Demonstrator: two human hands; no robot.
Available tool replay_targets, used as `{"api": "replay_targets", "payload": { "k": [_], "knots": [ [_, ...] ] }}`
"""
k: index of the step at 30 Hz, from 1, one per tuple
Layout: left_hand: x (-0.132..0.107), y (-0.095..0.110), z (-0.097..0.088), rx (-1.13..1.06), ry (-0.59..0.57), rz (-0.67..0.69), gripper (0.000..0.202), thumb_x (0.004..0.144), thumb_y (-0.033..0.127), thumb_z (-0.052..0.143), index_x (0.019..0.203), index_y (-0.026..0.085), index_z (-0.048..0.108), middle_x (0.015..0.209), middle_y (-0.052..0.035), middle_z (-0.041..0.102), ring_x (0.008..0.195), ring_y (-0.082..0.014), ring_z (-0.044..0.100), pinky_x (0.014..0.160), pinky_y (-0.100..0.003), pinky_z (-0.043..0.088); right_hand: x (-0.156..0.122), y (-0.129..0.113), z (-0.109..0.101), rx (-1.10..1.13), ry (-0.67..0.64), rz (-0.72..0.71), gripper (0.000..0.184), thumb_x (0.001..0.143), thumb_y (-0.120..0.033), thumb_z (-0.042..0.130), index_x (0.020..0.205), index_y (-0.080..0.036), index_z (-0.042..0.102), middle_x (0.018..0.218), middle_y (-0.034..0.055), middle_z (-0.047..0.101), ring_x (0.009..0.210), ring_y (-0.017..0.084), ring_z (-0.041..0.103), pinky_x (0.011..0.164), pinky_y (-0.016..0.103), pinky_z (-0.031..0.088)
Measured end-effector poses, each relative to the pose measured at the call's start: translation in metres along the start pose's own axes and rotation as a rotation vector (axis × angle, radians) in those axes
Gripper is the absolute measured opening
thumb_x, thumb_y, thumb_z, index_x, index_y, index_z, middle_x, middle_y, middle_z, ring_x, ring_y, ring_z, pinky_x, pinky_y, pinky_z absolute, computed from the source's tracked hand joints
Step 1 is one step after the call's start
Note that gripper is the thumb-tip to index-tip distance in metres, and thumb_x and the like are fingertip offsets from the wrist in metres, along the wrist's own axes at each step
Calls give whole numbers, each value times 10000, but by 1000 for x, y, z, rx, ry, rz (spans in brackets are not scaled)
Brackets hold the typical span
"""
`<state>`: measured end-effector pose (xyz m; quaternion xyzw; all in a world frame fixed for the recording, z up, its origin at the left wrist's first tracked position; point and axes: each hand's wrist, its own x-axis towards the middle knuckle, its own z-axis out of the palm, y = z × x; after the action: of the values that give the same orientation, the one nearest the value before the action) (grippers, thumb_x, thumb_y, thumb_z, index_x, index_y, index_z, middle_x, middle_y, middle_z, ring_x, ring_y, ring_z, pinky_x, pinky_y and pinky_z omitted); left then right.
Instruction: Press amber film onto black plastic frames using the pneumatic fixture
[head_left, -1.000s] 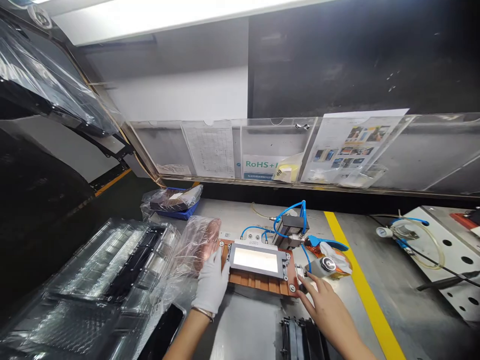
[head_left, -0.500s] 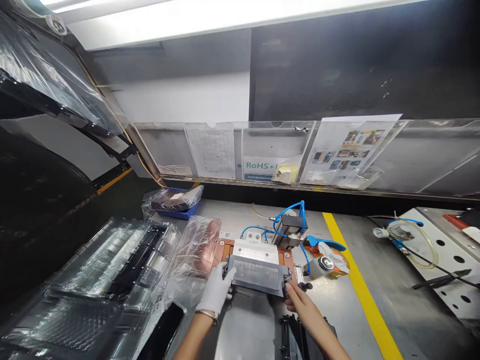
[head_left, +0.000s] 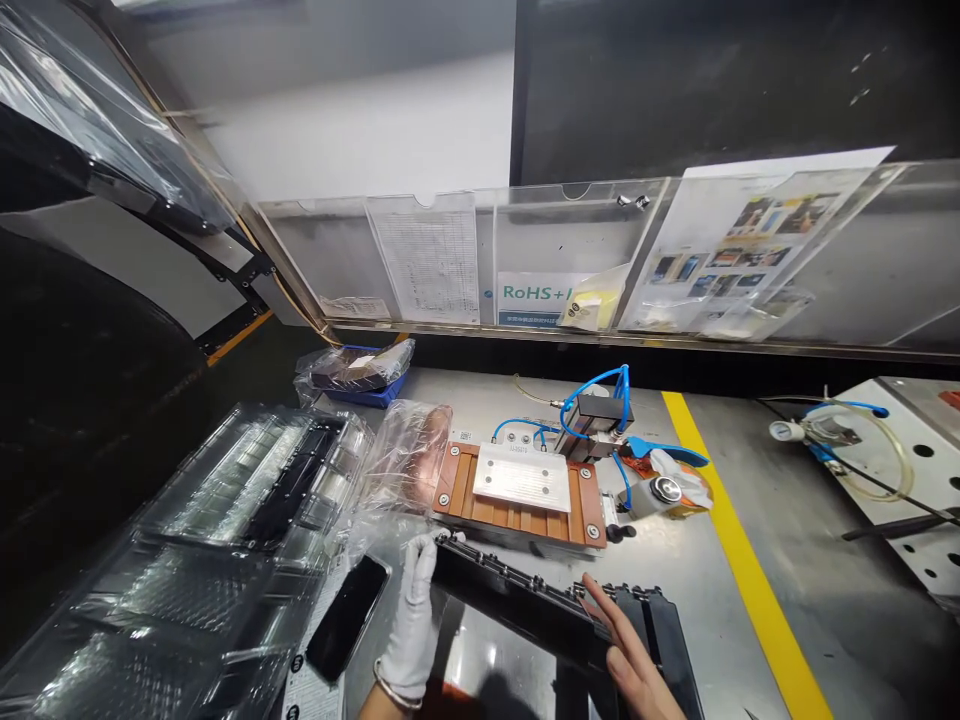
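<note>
The person's white-gloved left hand point(head_left: 411, 620) and bare right hand point(head_left: 626, 650) were on a long black frame point(head_left: 517, 600), which lay tilted across the view over the steel bench point(head_left: 480, 650), just in front of a copper-faced fixture point(head_left: 517, 510). The gloved fingers were pressed together and gripped the frame's left end. A bangle point(head_left: 394, 695) circled that wrist. The right hand's fingers were spread across the frame's top near its right end; its thumb was hidden, so whether they pinched the frame could not be told. A second black frame point(head_left: 656, 625) stood just beyond those fingers, partly behind them.

A flat silver plate point(head_left: 521, 476) sat on the fixture, and blue pneumatic tubing point(head_left: 592, 395) ran behind it to a small black valve block point(head_left: 604, 410). To the left of the gloved hand, a black smartphone point(head_left: 346, 618) lay on a printed sheet point(head_left: 311, 670), beside clear plastic-wrapped trays point(head_left: 240, 520). A plastic bag holding a copper-coloured piece point(head_left: 405, 455) touched the fixture's left edge. A yellow floor-style stripe point(head_left: 742, 580) crossed the bench to the right, and an acrylic document holder point(head_left: 570, 260) with a RoHS sign point(head_left: 532, 292) hung above.
</note>
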<state>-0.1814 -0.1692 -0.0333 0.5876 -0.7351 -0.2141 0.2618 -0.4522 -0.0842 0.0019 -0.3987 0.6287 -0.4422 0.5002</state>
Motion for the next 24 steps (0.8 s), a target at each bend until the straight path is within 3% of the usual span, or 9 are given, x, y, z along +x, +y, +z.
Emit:
{"api": "replay_targets", "payload": {
  "k": [3,6,7,10,13,15,21,24],
  "knots": [
    [5,15,-15,-94,17,-31,534,965,202,166,1482,266,281,1434,-125,518,1323,-274,495,1065,-559,470,-6,-16,-5,-154,-29,-14,579,928,-639,339,1372,-310,512,1431,70,559,1333,285,495,1091,446,425],
    [21,39,-44,-336,-46,-80,385,1002,298,299,1371,261,403,1385,-87,565,1286,-216,533,1078,-430,476,-11,-21,-8,-201,-9,-59,530,920,-618,397,1302,-303,585,1374,53,609,1288,285,543,1039,393,490],
    [25,46,-54,-343,-6,-59,357,991,329,375,1335,252,432,1329,-88,603,1220,-210,588,1029,-397,516,-13,-21,-8,-212,20,-80,526,912,-625,412,1283,-302,600,1364,54,614,1289,291,541,1038,393,492],
    [32,61,-80,-146,118,158,259,913,334,577,1160,256,560,1077,-48,691,966,-182,686,853,-323,582,-18,-16,-3,-242,145,-123,526,899,-652,412,1239,-312,624,1384,59,580,1350,321,461,1104,457,419],
    [31,69,-95,66,76,439,181,869,259,648,1046,256,609,898,-10,712,796,-158,689,725,-276,571,-22,-11,1,-269,191,-139,527,900,-660,393,1240,-321,610,1417,73,528,1387,343,398,1129,512,369],
    [30,71,-102,169,61,532,217,851,258,675,1056,242,606,879,-13,728,772,-165,692,698,-272,564,-23,-8,-3,-305,173,-148,515,903,-651,399,1257,-333,596,1438,79,500,1385,353,396,1107,523,395],
    [32,61,-120,215,92,348,72,897,253,612,965,232,597,820,8,702,618,-119,634,631,-241,530,-20,-2,-25,-371,93,-209,459,873,-584,520,1223,-313,641,1345,68,609,1251,345,556,991,431,534],
    [29,61,-123,249,104,380,99,885,231,624,980,229,596,836,5,707,676,-130,661,680,-246,531,-18,-4,-25,-353,109,-191,439,877,-573,516,1191,-302,661,1300,61,647,1214,334,589,963,406,555]
  ]
}}
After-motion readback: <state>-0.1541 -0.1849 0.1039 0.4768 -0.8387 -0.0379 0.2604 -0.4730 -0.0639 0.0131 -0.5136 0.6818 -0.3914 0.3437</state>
